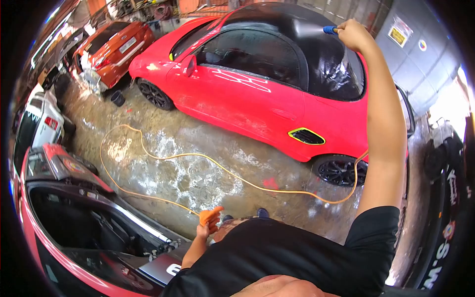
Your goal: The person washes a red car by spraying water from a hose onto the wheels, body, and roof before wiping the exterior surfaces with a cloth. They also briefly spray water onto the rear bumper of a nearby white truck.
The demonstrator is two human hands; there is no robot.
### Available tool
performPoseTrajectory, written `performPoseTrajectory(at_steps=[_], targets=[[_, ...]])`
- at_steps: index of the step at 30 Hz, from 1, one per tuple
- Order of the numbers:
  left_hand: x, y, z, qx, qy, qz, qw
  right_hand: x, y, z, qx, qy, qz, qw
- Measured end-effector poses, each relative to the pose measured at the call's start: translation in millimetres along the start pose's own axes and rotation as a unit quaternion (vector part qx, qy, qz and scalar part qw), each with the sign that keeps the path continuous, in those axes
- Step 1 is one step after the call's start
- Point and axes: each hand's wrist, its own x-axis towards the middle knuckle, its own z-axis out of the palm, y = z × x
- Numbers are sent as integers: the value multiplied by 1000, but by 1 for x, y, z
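Note:
High at the upper right, my right hand [354, 35] is closed around a blue spray nozzle [330, 30]. A white mist fans out from its tip over the wet black soft top [267, 19] of a red car [232, 101]. Low in the middle, my left hand [203, 230] is closed on a bright orange, cloth-like piece [211, 217]; its exact kind I cannot tell. A yellow-orange hose [225, 171] loops over the floor, one end reaching the left hand and the other passing behind my right arm.
The wet floor [183, 183] carries white foam patches. A second red car [74, 173] stands close on my left, a white car [43, 123] beyond it. An orange-red car [114, 47] and a dark bucket [118, 98] are at the back left. A grey wall [415, 64] rises at right.

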Motion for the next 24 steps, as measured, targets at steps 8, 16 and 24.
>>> performPoseTrajectory(at_steps=[8, 16, 24], targets=[[-46, -60, -18, 167, 253, -127, 944, 8, -81, 7, 50, 6, -51, 997], [-94, -92, -27, 274, 367, -186, 870, 21, -136, 12, 54, -10, -81, 995], [-96, -39, 13, 354, 385, -263, 811, 26, -180, 18, 69, -13, -112, 991]])
